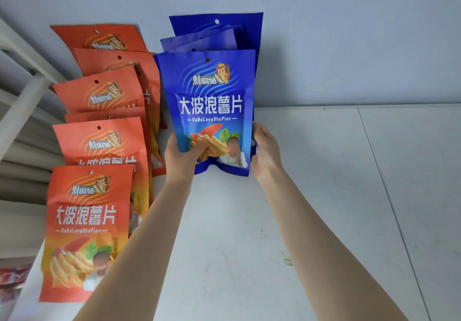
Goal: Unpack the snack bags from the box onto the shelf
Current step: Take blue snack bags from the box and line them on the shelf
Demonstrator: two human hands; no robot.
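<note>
The front blue bag (209,111) stands upright on the white shelf (324,196), heading a row of blue bags (217,28) that lean on the wall (349,33). The left hand (180,157) pinches its lower left corner, thumb in front; the right hand (265,149) has its fingers curled round the lower right edge. Just left stands a row of orange bags (99,146) (same print, overlapping), beside a white frame (22,101).

Your arms both stretched forward. Left hand (183,157) pinches blue bag (210,111) low, thumb across front; right hand (265,151) grips opposite edge, fingers curled behind it.
</note>
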